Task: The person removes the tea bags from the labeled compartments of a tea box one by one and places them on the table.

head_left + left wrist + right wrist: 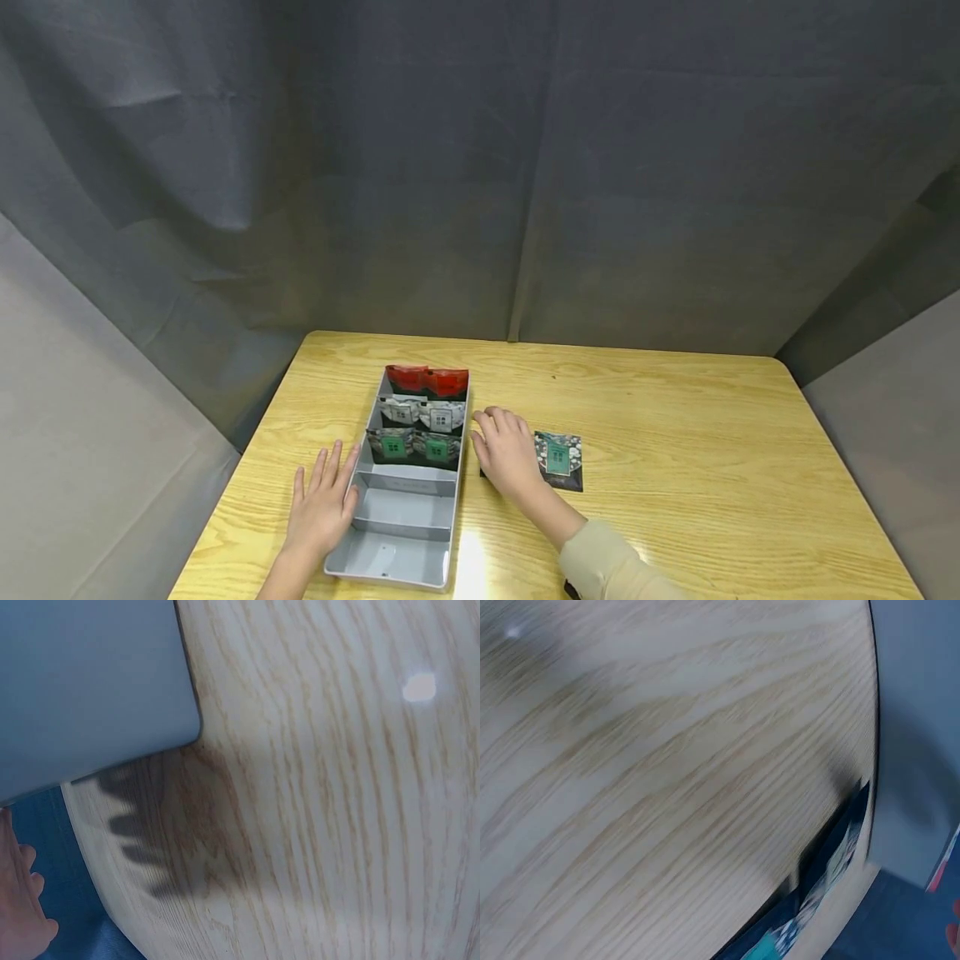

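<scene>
A grey box with compartments [402, 533] stands on the table. Its far compartments hold pairs of sachets: red ones [447, 383], white-labelled ones [441, 417] and green-labelled ones [437, 450]. My left hand [322, 504] lies at the box's left side, fingers spread, touching its rim. To the right of the box my right hand [506, 450] reaches low over the table, fingers apart and slightly bent. Beneath it shows the dark edge of something mostly hidden by the hand. A green-labelled sachet [558, 460] lies flat just right of that hand.
The two near compartments show their bare grey floors. Wooden table [675, 467] extends to the right. Behind it hangs a dark grey curtain [420, 208]. A small dark thing [572, 590] peeks out beside the right sleeve [607, 558].
</scene>
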### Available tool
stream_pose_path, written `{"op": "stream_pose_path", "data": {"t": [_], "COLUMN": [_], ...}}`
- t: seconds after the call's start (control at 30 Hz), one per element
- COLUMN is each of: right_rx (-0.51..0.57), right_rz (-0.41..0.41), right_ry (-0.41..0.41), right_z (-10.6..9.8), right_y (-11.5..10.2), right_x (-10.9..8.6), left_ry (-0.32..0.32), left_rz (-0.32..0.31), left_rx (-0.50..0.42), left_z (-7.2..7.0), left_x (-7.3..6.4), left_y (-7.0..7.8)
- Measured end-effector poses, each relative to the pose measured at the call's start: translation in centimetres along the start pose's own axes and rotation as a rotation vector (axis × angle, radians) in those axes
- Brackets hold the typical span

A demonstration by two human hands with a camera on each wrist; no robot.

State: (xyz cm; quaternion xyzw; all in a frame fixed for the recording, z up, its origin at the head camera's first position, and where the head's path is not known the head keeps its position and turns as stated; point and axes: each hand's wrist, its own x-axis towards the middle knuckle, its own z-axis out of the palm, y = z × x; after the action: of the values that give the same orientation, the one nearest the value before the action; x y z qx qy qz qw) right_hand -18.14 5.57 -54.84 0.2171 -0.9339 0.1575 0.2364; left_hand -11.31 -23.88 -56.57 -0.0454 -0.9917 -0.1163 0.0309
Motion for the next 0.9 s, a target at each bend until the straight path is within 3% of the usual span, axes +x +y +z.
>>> {"op": "stream_pose_path", "data": {"t": [0.2,0.63,0.9], "right_rx": [0.012,-0.061,-0.084], "right_rz": [-0.046,-0.048,-0.085], "right_ry": [-0.028,-0.141,-0.125], "right_z": [0.6,1.8,1.9], "right_y": [-1.5,-2.4,-2.7], "right_x": [0.3,0.5,0.6], "left_ry": [0.003,0.006,0.01], "left_rz": [0.004,0.0,0.0], "left_rx": [0.015,0.013,0.01], "left_z": [-0.1,-0.2,-0.1], "left_x": [0.0,0.0,0.0], "left_y": [0.2,0.1,0.1]}}
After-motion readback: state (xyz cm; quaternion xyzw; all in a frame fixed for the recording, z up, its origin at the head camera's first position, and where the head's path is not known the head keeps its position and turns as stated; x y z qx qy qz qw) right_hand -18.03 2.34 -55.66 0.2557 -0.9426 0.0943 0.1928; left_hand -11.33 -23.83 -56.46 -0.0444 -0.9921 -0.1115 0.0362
